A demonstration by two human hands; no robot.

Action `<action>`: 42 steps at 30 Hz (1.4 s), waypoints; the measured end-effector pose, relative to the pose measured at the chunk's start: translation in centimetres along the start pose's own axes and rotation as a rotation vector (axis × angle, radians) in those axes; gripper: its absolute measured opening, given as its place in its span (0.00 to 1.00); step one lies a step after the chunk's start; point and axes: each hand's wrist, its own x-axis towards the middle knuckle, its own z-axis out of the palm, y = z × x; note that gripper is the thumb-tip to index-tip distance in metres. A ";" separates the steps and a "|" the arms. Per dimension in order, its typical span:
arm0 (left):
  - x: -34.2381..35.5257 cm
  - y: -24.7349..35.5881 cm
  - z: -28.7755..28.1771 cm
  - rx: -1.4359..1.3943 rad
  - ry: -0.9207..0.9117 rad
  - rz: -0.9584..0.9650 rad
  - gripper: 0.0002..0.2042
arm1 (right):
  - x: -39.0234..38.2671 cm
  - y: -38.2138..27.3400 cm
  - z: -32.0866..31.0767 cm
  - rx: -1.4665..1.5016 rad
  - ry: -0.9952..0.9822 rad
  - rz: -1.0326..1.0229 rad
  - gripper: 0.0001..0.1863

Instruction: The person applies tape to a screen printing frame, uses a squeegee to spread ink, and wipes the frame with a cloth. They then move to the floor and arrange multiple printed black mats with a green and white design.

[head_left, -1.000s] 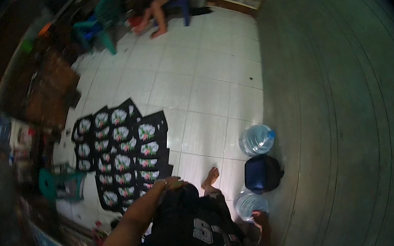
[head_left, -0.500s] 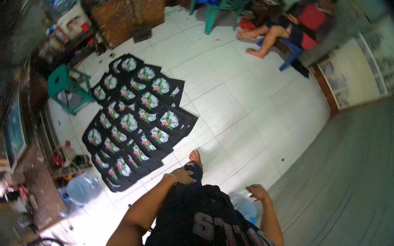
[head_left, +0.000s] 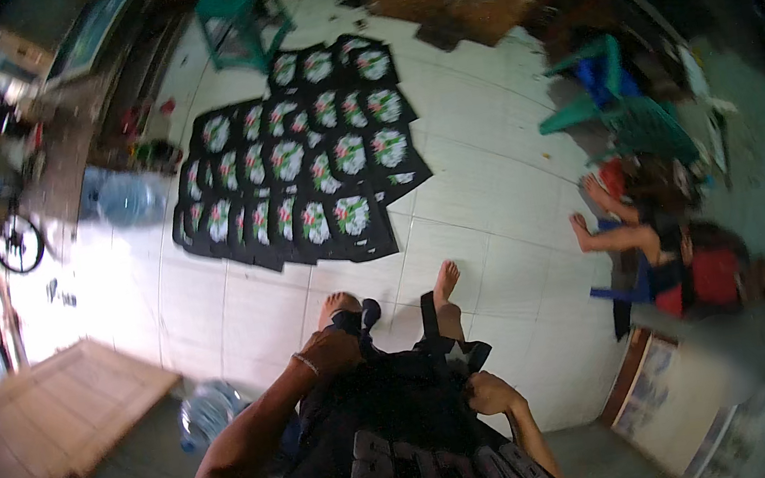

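1. Apparently, a narrow black strap (head_left: 429, 315) is seen near, between the left hand (head_left: 332, 352) and right hand (head_left: 492, 392); both are curled, but whether anything is gripped cannot be told.
2. Twists in it are best avoided by even, gentle tension.
3. Farther left, thin, angular black printed pieces (head_left: 285, 161) are overlapped on glossy tiles (head_left: 489, 234).

Whether the left hand (head_left: 332, 351) and right hand (head_left: 490, 393) grip dark fabric (head_left: 391, 367) is unclear; overlapping black sheets (head_left: 375, 244) partly hide one another.
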 end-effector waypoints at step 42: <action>67.9 -31.4 24.7 -0.054 1.068 -0.290 0.41 | 74.1 44.6 -2.0 0.150 0.634 -0.237 0.16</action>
